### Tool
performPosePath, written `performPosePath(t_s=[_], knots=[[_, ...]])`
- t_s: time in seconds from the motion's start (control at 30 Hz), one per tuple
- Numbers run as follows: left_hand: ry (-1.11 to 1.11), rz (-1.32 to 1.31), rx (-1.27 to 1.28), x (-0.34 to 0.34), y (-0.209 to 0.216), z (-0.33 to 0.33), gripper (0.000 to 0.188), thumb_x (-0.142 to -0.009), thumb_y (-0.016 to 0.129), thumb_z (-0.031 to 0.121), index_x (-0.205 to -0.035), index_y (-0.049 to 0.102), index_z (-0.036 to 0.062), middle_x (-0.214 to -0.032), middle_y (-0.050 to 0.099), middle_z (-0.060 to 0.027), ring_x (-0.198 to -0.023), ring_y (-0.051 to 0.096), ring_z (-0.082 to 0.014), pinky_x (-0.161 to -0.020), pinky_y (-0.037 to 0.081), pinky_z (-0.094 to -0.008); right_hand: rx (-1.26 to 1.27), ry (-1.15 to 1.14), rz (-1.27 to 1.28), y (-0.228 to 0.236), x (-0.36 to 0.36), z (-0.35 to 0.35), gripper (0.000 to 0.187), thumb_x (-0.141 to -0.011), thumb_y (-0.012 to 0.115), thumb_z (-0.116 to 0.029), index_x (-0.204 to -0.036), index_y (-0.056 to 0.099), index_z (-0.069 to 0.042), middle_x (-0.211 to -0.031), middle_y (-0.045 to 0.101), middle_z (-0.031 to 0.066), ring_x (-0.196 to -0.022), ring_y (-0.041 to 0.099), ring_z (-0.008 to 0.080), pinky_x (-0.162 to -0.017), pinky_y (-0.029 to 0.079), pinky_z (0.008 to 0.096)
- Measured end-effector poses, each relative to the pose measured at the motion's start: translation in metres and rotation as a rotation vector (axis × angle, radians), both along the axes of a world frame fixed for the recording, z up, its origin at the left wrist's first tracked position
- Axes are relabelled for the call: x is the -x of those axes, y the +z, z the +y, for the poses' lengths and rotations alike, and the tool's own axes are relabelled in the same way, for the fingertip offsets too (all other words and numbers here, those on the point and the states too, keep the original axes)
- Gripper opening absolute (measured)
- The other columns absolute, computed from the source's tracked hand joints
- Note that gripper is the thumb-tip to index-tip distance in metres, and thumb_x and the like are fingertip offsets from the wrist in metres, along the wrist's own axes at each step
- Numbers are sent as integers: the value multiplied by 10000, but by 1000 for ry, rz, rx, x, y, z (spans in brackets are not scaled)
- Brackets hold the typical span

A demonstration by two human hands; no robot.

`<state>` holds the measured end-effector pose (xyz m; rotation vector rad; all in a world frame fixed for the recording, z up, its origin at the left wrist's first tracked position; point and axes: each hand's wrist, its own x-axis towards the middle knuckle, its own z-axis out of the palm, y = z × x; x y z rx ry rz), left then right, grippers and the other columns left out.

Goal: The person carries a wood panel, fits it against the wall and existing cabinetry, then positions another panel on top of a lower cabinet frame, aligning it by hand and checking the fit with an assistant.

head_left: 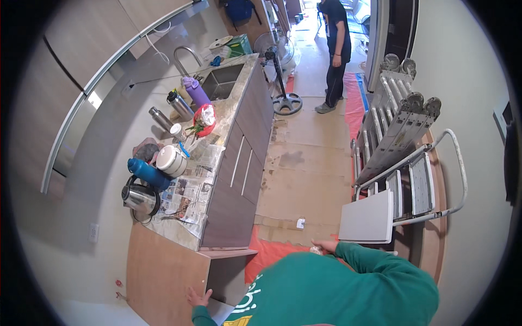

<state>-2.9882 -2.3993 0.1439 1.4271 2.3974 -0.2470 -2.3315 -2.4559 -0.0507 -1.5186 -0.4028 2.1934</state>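
My left hand [199, 297] lies on the light wooden top [163, 266] of an open-sided cabinet at the lower left, near its inner edge. Its fingers are spread and hold nothing. My right hand [326, 246] reaches forward above the floor, close to the folded stepladder's pale step [367, 217]. By its fingertips is a small, whitish, roundish thing [315, 250], too small to name; the fingers look closed around it. My green sleeves cover both forearms, and my torso hides part of the orange sheet [263, 255] on the floor.
A counter on the left carries newspaper [187, 190], a kettle [141, 198], several bottles and a sink [223, 81]. Folded ladders [389, 114] lean at the right wall. Taped cardboard [304, 185] covers the floor. Farther off stand a pedestal fan [286, 103] and a person in dark clothes [336, 49].
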Motion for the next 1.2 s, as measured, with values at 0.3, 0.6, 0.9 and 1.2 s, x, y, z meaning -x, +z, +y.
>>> performPosePath(t_s=[0.3, 0.6, 0.9, 1.2], knots=[[61, -435, -5, -13, 54, 30, 1187, -779, 799, 605, -1638, 188, 58, -1438, 570, -269, -1346, 543, -366, -1160, 394, -455, -522, 692, -956, 3, -7, 105, 675, -826, 766, -581, -1302, 704, -106, -1171, 734, 210, -1114, 692, 337, -1008, 529, 445], [50, 186, -544, -78, 0, -14, 918, -810, 797, 543, -1537, 447, 105, -1564, 392, -310, -1454, 385, -446, -1170, 361, -540, -375, 1073, -981, -12, -58, 62, 667, -880, 702, -580, -1299, 698, -60, -1296, 688, 205, -1227, 646, 356, -1065, 495, 435], [664, -1024, -657, -169, -68, 56, 689, -975, 702, 412, -1507, 451, 54, -1440, 571, -137, -1256, 584, -295, -1026, 475, -460, -249, 558, -682, 54, -39, 20, 546, -944, 716, -411, -1288, 672, 10, -1122, 742, 247, -1051, 723, 312, -925, 549, 404], [1184, -1717, -1135, -198, -71, 112, 650, -1024, 602, 421, -1527, 323, 117, -1335, 595, -106, -1248, 576, -302, -1086, 442, -484, -71, 683, -797, 0, -156, -142, 577, -895, 707, -522, -1237, 727, -58, -1167, 743, 203, -1119, 702, 349, -986, 533, 424]])
